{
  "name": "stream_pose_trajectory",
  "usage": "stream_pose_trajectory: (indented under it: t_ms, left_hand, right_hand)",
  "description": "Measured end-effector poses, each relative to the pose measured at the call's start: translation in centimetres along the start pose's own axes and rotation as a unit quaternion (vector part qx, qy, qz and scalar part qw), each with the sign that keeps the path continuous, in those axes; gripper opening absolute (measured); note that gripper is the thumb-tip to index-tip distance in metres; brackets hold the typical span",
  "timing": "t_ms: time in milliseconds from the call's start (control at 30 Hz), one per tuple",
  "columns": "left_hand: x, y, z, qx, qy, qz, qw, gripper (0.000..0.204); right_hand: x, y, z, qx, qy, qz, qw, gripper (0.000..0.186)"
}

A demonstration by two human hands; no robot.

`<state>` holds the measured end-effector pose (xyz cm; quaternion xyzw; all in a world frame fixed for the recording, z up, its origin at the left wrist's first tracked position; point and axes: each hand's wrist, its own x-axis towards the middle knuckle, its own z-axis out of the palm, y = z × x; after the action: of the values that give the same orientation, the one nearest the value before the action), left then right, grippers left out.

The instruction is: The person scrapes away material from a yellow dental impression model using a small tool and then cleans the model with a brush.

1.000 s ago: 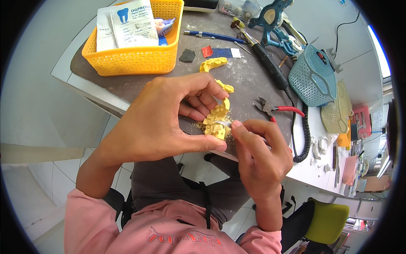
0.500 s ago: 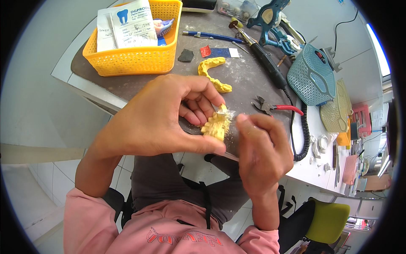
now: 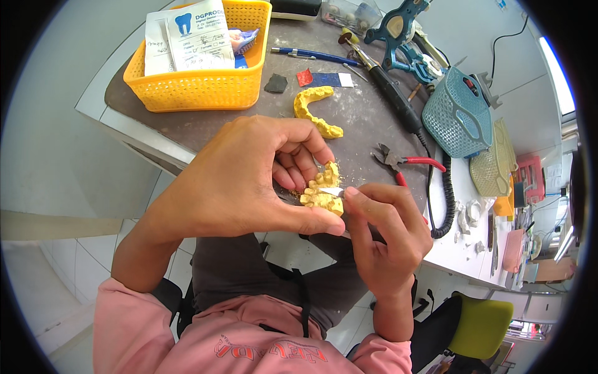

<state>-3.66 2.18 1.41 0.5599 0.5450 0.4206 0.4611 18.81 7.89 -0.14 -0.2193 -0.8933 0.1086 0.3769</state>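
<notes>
My left hand [image 3: 249,181] grips a yellow plaster dental model [image 3: 322,190] between thumb and fingers, just above the table's near edge. My right hand [image 3: 383,234] holds a small knife whose silver blade [image 3: 331,191] lies against the model. A second yellow dental arch model [image 3: 314,111] lies on the dark table top [image 3: 367,124] behind my hands. Yellow crumbs speckle the table around the held model.
A yellow basket [image 3: 196,84] with papers stands at the back left. Red-handled pliers [image 3: 405,165], a black handpiece with coiled cord [image 3: 392,93], a blue pen [image 3: 314,56], a teal mesh basket [image 3: 458,115] and a blue articulator [image 3: 405,34] lie to the right and back.
My left hand has turned the held model slightly. My right hand has shifted so the blade now rests across the model's middle. The loose arch model stayed on the table.
</notes>
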Motion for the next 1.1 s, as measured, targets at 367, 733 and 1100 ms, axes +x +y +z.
stream_pose_trajectory:
  t_ms: [367,733,1100]
  left_hand:
    - [0.5,0.1,-0.1,0.001,-0.016,-0.012,1.000,0.062]
    - [0.4,0.0,-0.2,0.025,-0.016,0.008,1.000,0.064]
    - [0.3,0.1,0.1,0.012,-0.003,-0.007,1.000,0.064]
  right_hand:
    - [0.0,0.3,0.8,-0.079,0.054,0.004,0.995,0.030]
    - [0.3,0.4,0.6,-0.008,0.072,0.061,0.995,0.020]
    - [-0.2,0.3,0.7,-0.016,0.020,-0.011,1.000,0.033]
